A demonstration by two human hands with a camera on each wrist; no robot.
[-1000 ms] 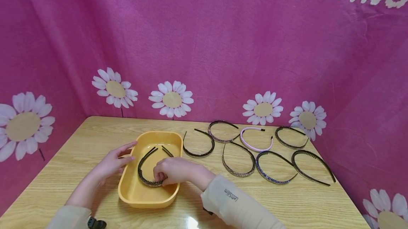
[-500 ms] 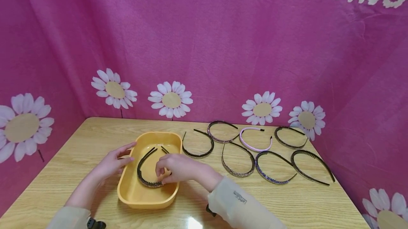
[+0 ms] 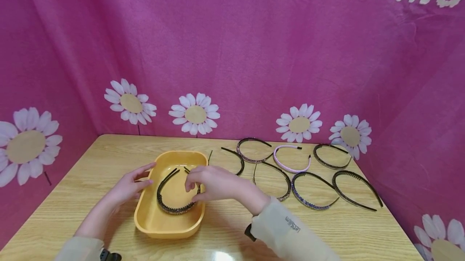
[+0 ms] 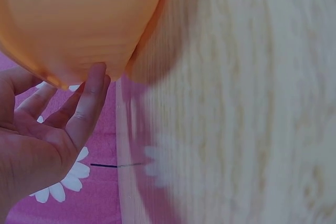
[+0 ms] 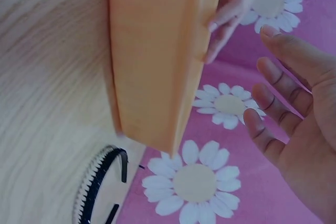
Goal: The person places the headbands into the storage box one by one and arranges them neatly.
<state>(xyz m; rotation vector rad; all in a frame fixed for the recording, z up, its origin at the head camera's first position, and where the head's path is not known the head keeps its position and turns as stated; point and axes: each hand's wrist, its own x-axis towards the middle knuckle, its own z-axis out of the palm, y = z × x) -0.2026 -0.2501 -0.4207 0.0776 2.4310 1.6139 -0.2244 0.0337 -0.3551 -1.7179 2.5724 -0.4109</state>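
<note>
A yellow plastic tub (image 3: pixel 168 233) stands on the table's left half. Dark, toothed headbands (image 3: pixel 174 211) lie inside, nested together with their tips pointing away. My left hand (image 3: pixel 128 185) touches the tub's left rim; in the left wrist view its extended fingers (image 4: pixel 90 100) rest against the tub wall (image 4: pixel 79 24). Above the tub's right side is my right hand (image 3: pixel 212 182), covering part of the headbands. Its fingers are loosely bent, and the right wrist view shows the right hand (image 5: pixel 310 119) with nothing in it.
Right of the tub lie several headbands: a black one (image 3: pixel 242 165) partly behind my right hand, a purple glittery one (image 3: pixel 240 153), a lilac one (image 3: pixel 287 168), a blue glittery one (image 3: pixel 306 203) and more dark ones. A pink flowered cloth (image 3: pixel 232 51) hangs behind the table.
My right hand has let go of the headband in the tub and risen up and to the right, its fingers loosening. My left hand stays at the rim.
</note>
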